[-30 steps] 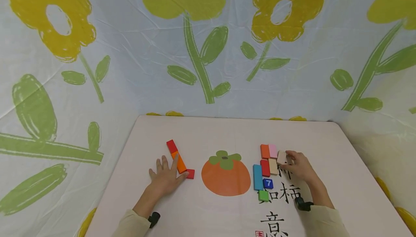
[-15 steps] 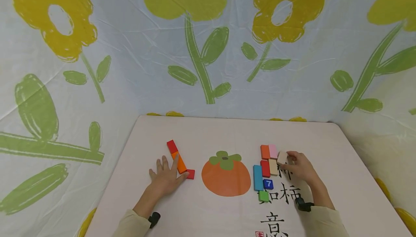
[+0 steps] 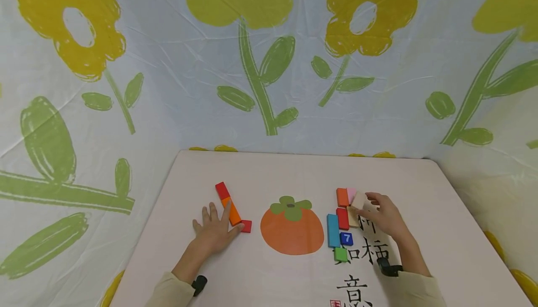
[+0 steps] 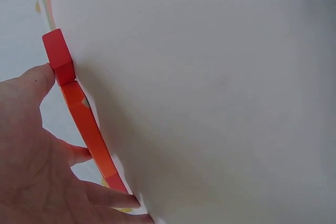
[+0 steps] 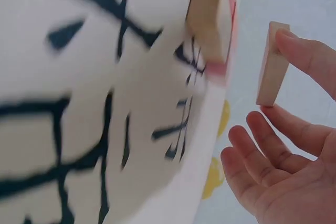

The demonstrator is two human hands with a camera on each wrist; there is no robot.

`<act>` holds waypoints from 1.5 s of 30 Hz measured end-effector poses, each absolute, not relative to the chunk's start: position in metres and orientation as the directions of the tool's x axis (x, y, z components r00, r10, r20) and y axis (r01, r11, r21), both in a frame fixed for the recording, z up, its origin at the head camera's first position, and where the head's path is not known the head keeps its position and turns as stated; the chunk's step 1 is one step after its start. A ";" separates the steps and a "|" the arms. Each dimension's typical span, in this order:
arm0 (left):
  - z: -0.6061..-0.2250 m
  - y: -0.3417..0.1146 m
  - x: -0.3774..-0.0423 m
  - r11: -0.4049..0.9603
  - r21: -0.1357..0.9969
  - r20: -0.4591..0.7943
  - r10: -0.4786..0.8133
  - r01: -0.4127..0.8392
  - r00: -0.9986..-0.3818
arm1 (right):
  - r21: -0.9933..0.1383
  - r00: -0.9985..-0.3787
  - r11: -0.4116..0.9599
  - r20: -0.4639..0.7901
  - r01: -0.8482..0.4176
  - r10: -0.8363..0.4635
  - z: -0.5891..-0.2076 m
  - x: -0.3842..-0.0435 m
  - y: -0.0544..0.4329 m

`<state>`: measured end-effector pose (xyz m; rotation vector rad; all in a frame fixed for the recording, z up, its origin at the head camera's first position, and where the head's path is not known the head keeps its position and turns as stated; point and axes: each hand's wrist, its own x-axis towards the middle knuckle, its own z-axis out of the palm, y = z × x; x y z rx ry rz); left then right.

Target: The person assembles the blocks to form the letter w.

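Between thumb and index fingertip my right hand pinches a pale wooden block, which shows clear of the table in the right wrist view. In the head view it overlaps a pink block and a tan wooden block. My left hand lies with fingers spread on the table at the left. Its thumb touches a small red block, and its index finger is at a long orange block. Another red block continues the line at the far end of the orange one.
Close left of the held block stand an orange-red block, a red block, a long light-blue block, a dark-blue block marked 7 and a green block. A persimmon picture is printed mid-table.
My right hand has moved slightly left with the pale block, which now covers part of the pink and tan blocks in the head view. My left hand has stayed in place.
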<state>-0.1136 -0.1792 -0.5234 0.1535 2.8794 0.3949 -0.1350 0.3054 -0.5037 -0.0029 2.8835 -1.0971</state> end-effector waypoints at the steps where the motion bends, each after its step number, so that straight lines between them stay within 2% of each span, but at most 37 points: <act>1: -0.524 -0.179 -0.114 0.958 0.277 -0.211 0.135 0.073 -0.968 | -0.668 -0.999 0.744 -0.042 0.008 -0.027 -0.503 -0.135 0.303; 8: -0.524 -0.178 -0.114 0.957 0.283 -0.211 0.133 0.070 -0.968 | -0.679 -0.999 0.733 0.008 -0.045 -0.053 -0.499 -0.135 0.282; 15: -0.524 -0.177 -0.115 0.955 0.289 -0.220 0.129 0.062 -0.967 | -0.725 -0.999 0.688 0.004 -0.038 -0.052 -0.496 -0.134 0.255; 29: -0.524 -0.178 -0.116 0.956 0.288 -0.233 0.121 0.051 -0.965 | -0.737 -0.983 0.651 0.109 -0.179 -0.147 -0.498 -0.136 0.209; 45: -0.522 -0.178 -0.114 0.955 0.292 -0.226 0.124 0.055 -0.966 | -0.814 -0.987 0.569 0.038 -0.120 -0.154 -0.511 -0.140 0.132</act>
